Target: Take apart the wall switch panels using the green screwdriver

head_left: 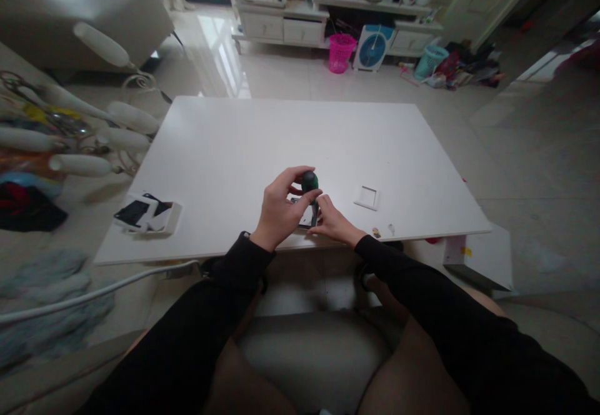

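My left hand (pixel 284 205) is closed around a screwdriver (pixel 309 182) with a rounded black and green handle, held upright. Under it, near the front edge of the table, lies a small flat piece (pixel 307 218) with a white face and a dark border; the screwdriver's tip is hidden. From the right, my right hand (pixel 330 220) grips that piece by its side, fingers bent. To the right of both hands sits a thin white square frame (pixel 368 197). Close to the front edge are a small yellowish and dark item (pixel 376 232) and a tiny pale item (pixel 391 229).
Both hands work over a white table (pixel 300 140). On its left side an open white box (pixel 164 218) holds black and white pieces. A pale cable (pixel 117 293) runs past the left front corner. Beyond stand a pink basket (pixel 341 52) and a blue fan (pixel 374 48).
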The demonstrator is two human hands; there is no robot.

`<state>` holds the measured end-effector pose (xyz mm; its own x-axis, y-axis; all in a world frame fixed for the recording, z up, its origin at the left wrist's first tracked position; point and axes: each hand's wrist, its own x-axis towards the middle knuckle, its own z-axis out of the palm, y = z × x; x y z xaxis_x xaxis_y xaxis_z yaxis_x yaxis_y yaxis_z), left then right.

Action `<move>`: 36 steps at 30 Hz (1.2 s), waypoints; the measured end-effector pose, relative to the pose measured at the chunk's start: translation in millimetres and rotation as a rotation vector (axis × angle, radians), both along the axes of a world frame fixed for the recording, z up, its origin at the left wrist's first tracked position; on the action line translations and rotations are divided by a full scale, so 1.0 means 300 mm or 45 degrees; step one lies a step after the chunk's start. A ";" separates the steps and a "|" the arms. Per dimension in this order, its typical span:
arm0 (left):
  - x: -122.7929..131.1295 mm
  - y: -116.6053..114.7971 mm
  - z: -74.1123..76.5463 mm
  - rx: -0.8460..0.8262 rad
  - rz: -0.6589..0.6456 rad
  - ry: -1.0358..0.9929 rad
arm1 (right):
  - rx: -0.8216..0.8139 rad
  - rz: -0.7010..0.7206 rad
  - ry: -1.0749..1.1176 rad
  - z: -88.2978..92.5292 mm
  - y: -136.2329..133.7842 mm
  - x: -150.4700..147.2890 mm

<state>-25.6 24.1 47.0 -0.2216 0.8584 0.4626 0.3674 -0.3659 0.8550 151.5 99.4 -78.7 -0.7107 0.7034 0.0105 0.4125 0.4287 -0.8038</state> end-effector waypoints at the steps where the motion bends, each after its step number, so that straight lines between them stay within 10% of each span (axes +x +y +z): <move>1: -0.001 0.000 0.000 0.000 0.004 0.000 | -0.001 0.003 0.001 0.000 0.000 0.001; 36: -0.006 0.003 -0.008 0.048 -0.069 0.100 | -0.024 0.027 0.008 0.003 -0.007 -0.001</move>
